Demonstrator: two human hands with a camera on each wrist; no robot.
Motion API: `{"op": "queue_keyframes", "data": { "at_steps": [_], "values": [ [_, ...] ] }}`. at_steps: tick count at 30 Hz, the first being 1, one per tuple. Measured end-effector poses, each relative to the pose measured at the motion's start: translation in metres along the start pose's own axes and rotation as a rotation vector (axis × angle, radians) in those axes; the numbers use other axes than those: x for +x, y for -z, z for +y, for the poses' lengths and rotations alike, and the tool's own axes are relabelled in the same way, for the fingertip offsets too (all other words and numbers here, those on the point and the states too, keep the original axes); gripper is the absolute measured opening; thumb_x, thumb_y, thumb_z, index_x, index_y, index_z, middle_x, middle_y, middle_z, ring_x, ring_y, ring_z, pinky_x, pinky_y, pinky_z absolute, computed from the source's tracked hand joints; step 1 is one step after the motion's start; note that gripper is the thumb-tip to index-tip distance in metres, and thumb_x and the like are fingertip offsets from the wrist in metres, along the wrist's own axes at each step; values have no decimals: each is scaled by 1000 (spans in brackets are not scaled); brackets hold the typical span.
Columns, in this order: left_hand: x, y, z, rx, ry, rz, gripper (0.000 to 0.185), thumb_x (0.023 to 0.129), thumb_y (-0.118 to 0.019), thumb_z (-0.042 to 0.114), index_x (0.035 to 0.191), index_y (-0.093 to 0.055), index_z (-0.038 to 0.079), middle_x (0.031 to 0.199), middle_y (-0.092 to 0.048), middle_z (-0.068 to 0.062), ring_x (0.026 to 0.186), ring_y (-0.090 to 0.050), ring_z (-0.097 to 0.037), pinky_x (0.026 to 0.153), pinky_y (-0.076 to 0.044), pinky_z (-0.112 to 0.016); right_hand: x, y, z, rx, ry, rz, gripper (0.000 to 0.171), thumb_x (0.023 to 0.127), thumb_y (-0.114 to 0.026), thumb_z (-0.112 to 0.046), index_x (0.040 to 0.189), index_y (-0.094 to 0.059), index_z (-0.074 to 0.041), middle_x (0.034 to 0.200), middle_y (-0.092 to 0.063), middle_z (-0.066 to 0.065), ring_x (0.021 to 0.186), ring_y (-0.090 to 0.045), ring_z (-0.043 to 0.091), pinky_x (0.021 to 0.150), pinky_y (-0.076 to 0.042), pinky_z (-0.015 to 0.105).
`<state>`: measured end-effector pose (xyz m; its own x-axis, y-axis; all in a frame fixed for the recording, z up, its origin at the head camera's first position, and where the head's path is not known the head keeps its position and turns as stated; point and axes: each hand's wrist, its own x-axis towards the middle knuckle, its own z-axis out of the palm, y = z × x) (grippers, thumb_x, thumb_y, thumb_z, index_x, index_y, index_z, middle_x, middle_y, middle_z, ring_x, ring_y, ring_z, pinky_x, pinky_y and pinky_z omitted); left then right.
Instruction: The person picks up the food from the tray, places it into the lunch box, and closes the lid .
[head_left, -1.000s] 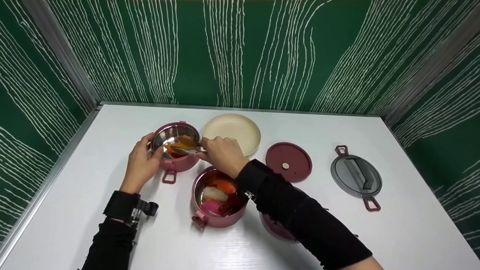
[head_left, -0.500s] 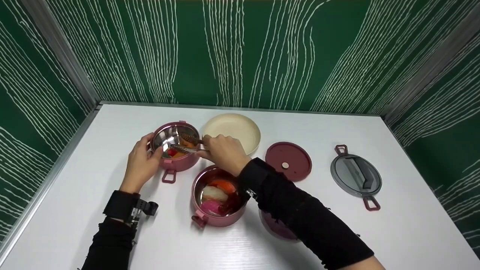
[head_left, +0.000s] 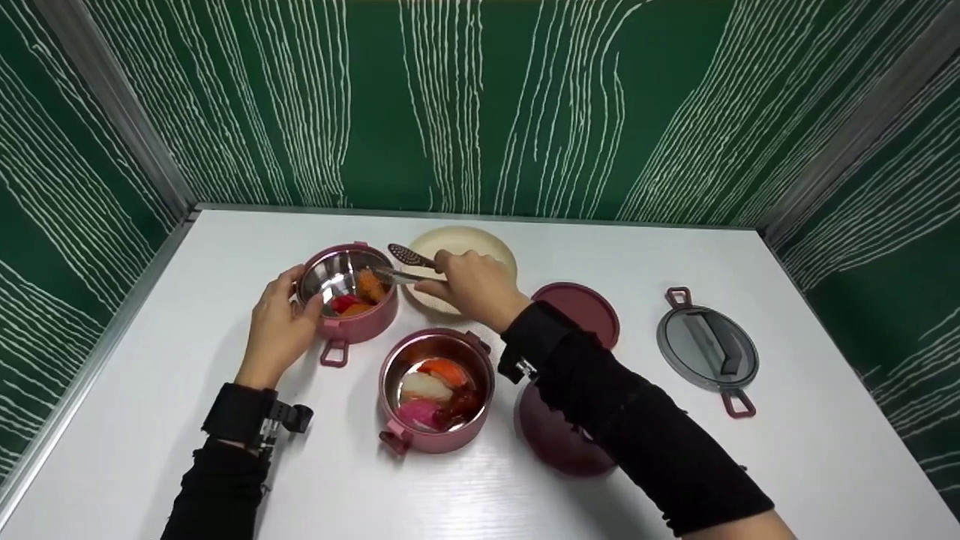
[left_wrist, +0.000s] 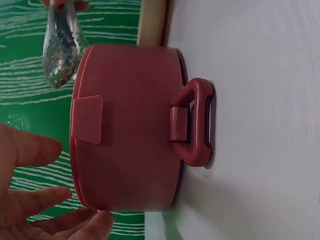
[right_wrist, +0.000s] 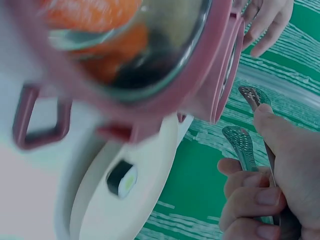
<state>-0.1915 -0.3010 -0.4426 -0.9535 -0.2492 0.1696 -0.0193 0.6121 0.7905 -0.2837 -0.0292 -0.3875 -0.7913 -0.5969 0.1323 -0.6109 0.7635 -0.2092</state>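
Note:
My left hand (head_left: 283,319) rests at the left rim of a pink steel-lined pot (head_left: 360,326), fingers loosely spread. In the left wrist view a gap shows between one digit and the pot wall (left_wrist: 132,125). Inside lie an orange crumbed piece (head_left: 370,286) and a red piece (head_left: 345,303). My right hand (head_left: 476,289) grips metal tongs (head_left: 411,256), their perforated ends apart with nothing seen between them. They are between this pot and a cream plate (head_left: 501,251). A sushi roll (right_wrist: 121,178) sits on the plate in the right wrist view.
A second pink pot (head_left: 442,442) stands in front, holding orange, white, pink and dark red food pieces. Right of it lie a dark red lid (head_left: 585,311) and a purplish round thing (head_left: 559,439), partly under my right sleeve. A grey handled lid (head_left: 709,349) lies far right.
The tongs have come out of the left pot and shifted right toward the cream plate. The food pieces inside that pot lie differently and show more. My left hand stays at the rim.

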Motion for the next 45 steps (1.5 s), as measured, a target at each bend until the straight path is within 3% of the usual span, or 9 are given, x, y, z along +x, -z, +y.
{"op": "queue_keyframes", "data": {
  "at_steps": [4,9,15,23,29,33,40,45],
  "values": [
    [-5,-1,11,29,-65,44,56,102,-60,14,151,-43,-5,152,-43,-29,142,-42,-45,119,-33,-60,-5,6,16,-3,-10,25,49,98,-65,-54,108,-71,-6,95,-75,14,84,-72,34,73,-59,52],
    [-5,-5,31,48,-133,78,54,99,-64,12,148,-48,-5,148,-48,-29,137,-49,-45,116,-38,-60,-13,12,37,16,-86,-7,50,98,-64,-57,109,-69,-8,101,-74,14,86,-71,39,73,-59,55],
    [4,-18,61,86,-195,34,53,97,-66,10,145,-52,-6,140,-56,-29,131,-54,-43,114,-41,-57,-22,13,61,12,-134,-30,51,97,-64,-58,104,-67,-8,88,-69,14,80,-68,36,68,-56,53],
    [21,-49,91,212,-209,-139,66,95,-71,20,152,-46,-1,150,-51,-27,141,-43,-46,121,-30,-57,-30,9,80,3,-172,-64,50,97,-65,-58,101,-66,-8,89,-69,15,80,-68,37,69,-56,55],
    [29,-70,106,288,-239,-268,72,93,-75,21,153,-43,-2,147,-52,-28,137,-48,-45,111,-40,-65,-38,3,86,-4,-174,-79,48,96,-67,-57,100,-67,-9,90,-69,14,79,-68,36,68,-56,54],
    [34,-74,111,377,-204,-340,72,93,-75,23,153,-45,-1,146,-54,-27,137,-51,-43,105,-42,-68,-40,-1,88,-16,-163,-82,46,95,-68,-57,94,-65,-11,85,-67,12,74,-64,33,64,-54,52],
    [41,-76,116,463,-79,-539,68,98,-68,30,151,-45,-5,152,-50,-26,142,-44,-45,117,-30,-66,-39,-7,90,-43,-150,-91,46,94,-70,-57,93,-65,-10,86,-68,13,75,-66,35,64,-55,53],
    [43,-78,116,516,-90,-655,62,101,-62,28,148,-47,-10,149,-51,-29,140,-46,-44,119,-34,-56,-38,-11,89,-58,-132,-109,45,95,-70,-54,95,-65,-10,85,-67,13,74,-64,33,63,-54,50]
  ]
}}
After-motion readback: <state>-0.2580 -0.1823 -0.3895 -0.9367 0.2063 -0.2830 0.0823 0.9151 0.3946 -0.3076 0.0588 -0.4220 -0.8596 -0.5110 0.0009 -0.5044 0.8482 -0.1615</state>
